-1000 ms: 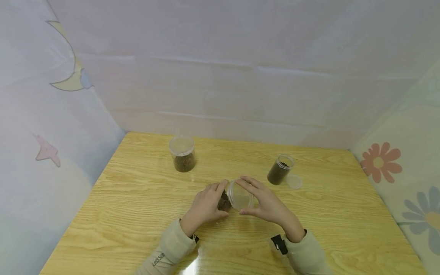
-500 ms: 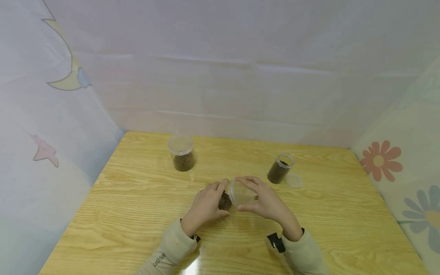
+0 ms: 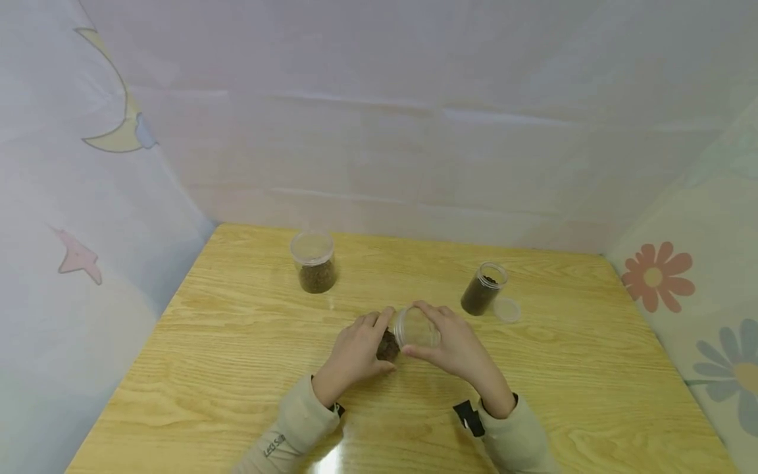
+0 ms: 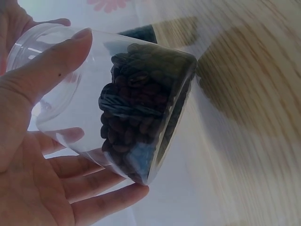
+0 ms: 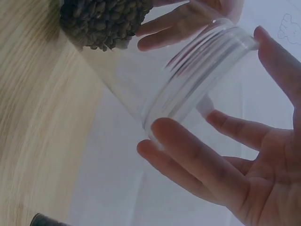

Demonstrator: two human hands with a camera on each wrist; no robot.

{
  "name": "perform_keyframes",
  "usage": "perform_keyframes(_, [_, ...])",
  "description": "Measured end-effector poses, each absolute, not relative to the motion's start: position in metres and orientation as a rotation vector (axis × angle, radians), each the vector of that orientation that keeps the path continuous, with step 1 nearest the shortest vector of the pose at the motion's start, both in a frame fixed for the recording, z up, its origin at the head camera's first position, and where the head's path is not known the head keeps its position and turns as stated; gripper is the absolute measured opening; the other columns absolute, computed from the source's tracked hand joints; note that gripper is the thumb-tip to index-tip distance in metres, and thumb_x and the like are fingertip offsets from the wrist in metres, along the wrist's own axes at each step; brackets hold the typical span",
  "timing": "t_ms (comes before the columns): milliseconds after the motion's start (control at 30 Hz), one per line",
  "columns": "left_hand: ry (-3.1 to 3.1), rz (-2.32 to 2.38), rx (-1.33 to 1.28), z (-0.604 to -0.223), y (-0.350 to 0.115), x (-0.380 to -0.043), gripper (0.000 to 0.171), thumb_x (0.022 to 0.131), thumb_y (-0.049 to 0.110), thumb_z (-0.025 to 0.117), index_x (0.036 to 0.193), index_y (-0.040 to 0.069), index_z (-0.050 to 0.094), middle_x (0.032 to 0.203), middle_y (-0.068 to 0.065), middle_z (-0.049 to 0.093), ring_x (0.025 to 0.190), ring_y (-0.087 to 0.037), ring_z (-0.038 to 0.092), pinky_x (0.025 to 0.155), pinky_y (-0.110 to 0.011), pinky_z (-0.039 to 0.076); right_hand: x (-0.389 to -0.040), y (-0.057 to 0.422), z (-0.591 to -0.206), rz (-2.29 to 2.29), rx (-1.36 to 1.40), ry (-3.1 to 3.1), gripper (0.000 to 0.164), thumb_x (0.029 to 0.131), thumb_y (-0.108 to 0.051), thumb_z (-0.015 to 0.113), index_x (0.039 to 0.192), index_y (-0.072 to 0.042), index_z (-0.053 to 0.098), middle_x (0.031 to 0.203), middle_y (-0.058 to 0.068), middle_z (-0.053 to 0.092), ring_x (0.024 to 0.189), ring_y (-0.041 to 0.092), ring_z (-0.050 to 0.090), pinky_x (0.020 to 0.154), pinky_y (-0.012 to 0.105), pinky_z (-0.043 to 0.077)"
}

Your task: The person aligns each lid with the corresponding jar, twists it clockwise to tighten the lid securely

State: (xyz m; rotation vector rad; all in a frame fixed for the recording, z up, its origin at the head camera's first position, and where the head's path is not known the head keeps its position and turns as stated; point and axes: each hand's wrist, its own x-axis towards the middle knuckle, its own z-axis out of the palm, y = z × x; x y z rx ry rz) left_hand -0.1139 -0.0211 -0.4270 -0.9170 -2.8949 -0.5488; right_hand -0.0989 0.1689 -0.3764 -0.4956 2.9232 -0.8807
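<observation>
A clear jar point(image 3: 418, 328) with dark brown beans point(image 4: 134, 101) at its base end leans over between the hands, its top toward the right. My left hand point(image 3: 354, 350) grips the jar's body, the thumb lying along one side and the fingers along the other, as the left wrist view shows. At the ridged clear rim point(image 5: 202, 70), my right hand point(image 3: 454, 345) holds the top end between thumb and spread fingers. The left hand covers part of the beans in the head view.
Back left on the wooden table point(image 3: 237, 342) stands a wider clear jar point(image 3: 312, 263), partly filled with brown grains. To the right, a slimmer jar point(image 3: 481, 293) of dark contents stands open beside a small round clear lid point(image 3: 506, 310). Printed cloth point(image 3: 385, 131) hangs behind.
My right hand has shifted slightly left and its thumb has come up around the jar's rim. The left hand and the other jars stay as they were.
</observation>
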Motion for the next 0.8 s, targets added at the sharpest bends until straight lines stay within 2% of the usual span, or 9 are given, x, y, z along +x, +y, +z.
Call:
perform_keyframes(433, [-2.914,-0.504,-0.921,-0.4246,-0.0164,-0.1169,0.094,0.059,0.042,0.084,0.133,0.011,0.034,0.114,-0.014,0.056,0.098,-0.029,0.057,0.065,-0.039,0.053,-0.1023,0.1689,-0.3766,-0.888,-0.375,2.901,0.073,0.078,-0.05,0.066,0.129,-0.001,0.046,0.114,0.025,0.057,0.096,0.035,0.058,0.077,0.049,0.049])
perform_keyframes(800, [-2.913,-0.501,-0.941,-0.4237,-0.0195,-0.1166,0.095,0.06,0.042,0.082,0.135,0.007,0.034,0.117,-0.016,0.055,0.1,-0.032,0.057,0.068,-0.039,0.054,-0.1033,0.1671,-0.3787,-0.793,-0.472,2.965,0.08,0.079,-0.055,0.061,0.129,0.005,0.044,0.113,0.027,0.057,0.097,0.037,0.058,0.08,0.049,0.049])
